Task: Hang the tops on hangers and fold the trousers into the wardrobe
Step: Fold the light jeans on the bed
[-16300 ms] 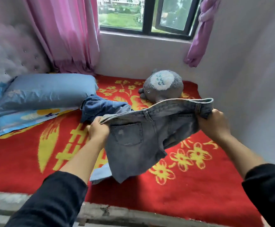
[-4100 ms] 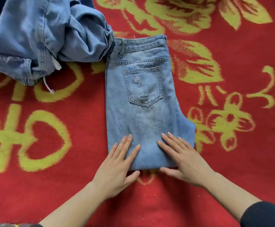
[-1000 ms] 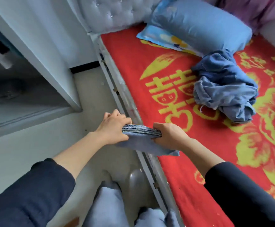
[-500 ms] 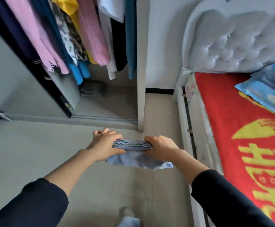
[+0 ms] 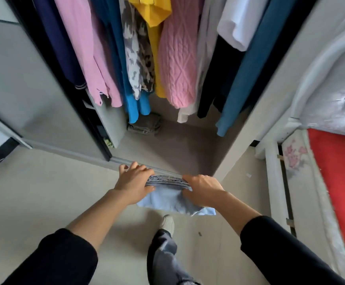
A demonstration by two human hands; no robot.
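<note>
Hanging tops point(image 5: 177, 58) cut off at top, folded jeans point(image 5: 167, 199) partly under hands point(image 5: 133, 182) point(image 5: 203, 190)

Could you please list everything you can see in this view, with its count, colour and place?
folded jeans: one, light blue denim, in front of the open wardrobe
wardrobe: one, pale grey, open, straight ahead
hanging garments: a row, count unclear; navy, pink, blue, patterned grey, yellow, white, black, teal; inside the wardrobe
cable-knit sweater: one, pink, middle of that row
folded cloth: one, grey, back left of the wardrobe floor
sliding door: one, grey, left
headboard: one, white, tufted, right
bed cover: one, red, far right
shoe: one, white, on the floor below the jeans
left hand: grips the jeans' left end
right hand: grips the jeans' right end
</note>
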